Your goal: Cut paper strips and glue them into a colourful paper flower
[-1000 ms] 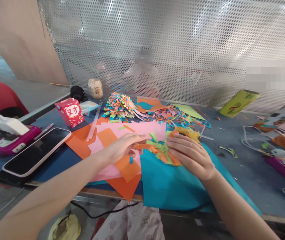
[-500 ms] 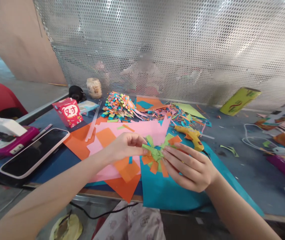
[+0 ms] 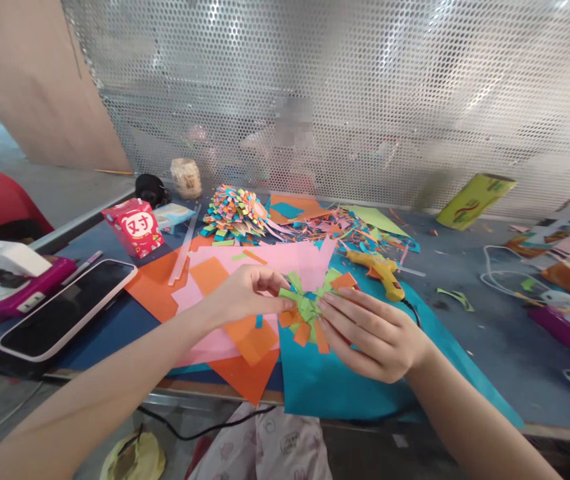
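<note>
Between my hands is a paper flower [image 3: 307, 308] with green and orange fringed strips, held above the table's front part. My left hand [image 3: 257, 293] pinches its left edge between thumb and fingers. On the other side my right hand [image 3: 375, 333] grips the flower, its fingers laid over the petals and its thumb hidden behind. Beneath them lie a blue paper sheet [image 3: 325, 387], pink paper [image 3: 285, 257] and orange paper pieces [image 3: 245, 377]. A yellow glue gun [image 3: 387, 277] rests just beyond my right hand.
A multicoloured fringed paper ball [image 3: 235, 210] and a heap of paper scraps [image 3: 349, 227] lie at the back. To the left are a phone [image 3: 69, 310], a red packet [image 3: 137, 227] and a purple power strip [image 3: 29, 293]. A yellow-green tube [image 3: 475, 200] stands back right.
The whole view has shifted slightly. Both hands keep their hold on the paper flower, with hardly any change in their pose.
</note>
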The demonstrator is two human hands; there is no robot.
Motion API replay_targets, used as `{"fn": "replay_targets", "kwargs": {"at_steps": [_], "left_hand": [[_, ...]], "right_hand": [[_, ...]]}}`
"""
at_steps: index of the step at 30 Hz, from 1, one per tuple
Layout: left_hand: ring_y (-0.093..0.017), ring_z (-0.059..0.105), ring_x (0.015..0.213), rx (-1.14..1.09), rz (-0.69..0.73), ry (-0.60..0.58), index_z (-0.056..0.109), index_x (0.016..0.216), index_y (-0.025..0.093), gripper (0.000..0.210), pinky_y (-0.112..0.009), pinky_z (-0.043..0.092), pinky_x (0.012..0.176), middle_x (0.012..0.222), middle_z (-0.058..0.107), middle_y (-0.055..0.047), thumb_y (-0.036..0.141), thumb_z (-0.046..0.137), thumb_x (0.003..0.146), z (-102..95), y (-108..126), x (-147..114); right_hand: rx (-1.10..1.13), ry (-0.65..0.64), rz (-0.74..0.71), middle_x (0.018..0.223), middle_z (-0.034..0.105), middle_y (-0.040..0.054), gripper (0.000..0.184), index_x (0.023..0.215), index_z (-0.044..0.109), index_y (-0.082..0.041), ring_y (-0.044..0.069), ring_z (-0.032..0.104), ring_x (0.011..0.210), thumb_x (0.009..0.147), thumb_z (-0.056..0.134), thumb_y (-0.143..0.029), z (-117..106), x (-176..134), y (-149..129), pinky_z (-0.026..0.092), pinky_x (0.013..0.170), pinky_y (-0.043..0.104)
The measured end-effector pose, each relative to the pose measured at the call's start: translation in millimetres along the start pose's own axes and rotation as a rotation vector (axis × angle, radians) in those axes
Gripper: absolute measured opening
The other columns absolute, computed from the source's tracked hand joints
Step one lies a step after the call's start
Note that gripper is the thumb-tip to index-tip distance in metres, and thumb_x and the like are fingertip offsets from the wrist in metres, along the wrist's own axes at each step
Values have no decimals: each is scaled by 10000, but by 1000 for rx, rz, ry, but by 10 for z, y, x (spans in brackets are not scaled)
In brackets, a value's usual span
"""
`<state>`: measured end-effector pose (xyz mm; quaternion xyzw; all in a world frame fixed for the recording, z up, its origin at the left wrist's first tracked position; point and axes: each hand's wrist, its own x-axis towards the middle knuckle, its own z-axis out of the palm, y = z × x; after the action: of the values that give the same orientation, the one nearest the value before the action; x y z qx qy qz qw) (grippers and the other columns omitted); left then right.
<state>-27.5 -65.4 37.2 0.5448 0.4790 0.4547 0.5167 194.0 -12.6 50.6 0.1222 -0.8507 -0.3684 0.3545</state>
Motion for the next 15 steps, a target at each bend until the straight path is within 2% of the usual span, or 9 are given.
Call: {"fn": "replay_targets", "kwargs": {"at_steps": [3, 5, 8, 10, 12, 15], "left_hand": [[-104, 578, 612, 36, 22, -11, 635, 696, 149, 253, -236, 454, 588, 662, 642, 4, 272, 787, 534, -4, -14, 7], [-116, 578, 633, 69, 47, 12, 642, 718, 151, 213, -246, 452, 593, 691, 645, -12, 320, 728, 622, -14, 0, -3], [-145, 593, 767, 87, 192, 97, 646, 907, 167, 245, -267, 457, 644, 893, 665, -58, 358, 564, 780, -52, 47, -52], [-163, 582, 876, 153, 376, 170, 613, 1009, 186, 254, -281, 452, 700, 1020, 647, -72, 302, 557, 790, -80, 85, -100], [-170, 575, 922, 270, 547, 206, 606, 996, 194, 240, -294, 439, 756, 1027, 648, -66, 219, 602, 757, -88, 119, -142], [-170, 607, 889, 388, 646, 185, 630, 899, 192, 144, -315, 445, 803, 922, 680, -50, 187, 627, 755, -53, 154, -169]], "right_hand": [[-5, 2, -9, 903, 730, 38, 118, 841, 660, -180, 193, 676, 929, 824, 553, -132, -2, 6, 4, 589, 870, 339], [1, 6, -10, 898, 729, 39, 113, 830, 662, -181, 198, 677, 920, 815, 564, -127, -7, 9, 11, 592, 861, 342], [67, 34, 29, 886, 725, 90, 114, 836, 657, -143, 238, 676, 924, 812, 552, -106, -3, -16, 22, 597, 836, 379], [169, 61, 134, 908, 716, 121, 158, 898, 646, -124, 256, 659, 977, 837, 503, -94, 25, -60, 26, 594, 831, 405], [306, 102, 302, 968, 703, 120, 218, 1011, 618, -140, 240, 640, 1023, 862, 465, -98, 77, -117, 26, 586, 838, 411], [513, 164, 500, 1005, 688, 110, 316, 1147, 555, -169, 218, 643, 1008, 852, 484, -81, 173, -182, 20, 581, 831, 402]]}}
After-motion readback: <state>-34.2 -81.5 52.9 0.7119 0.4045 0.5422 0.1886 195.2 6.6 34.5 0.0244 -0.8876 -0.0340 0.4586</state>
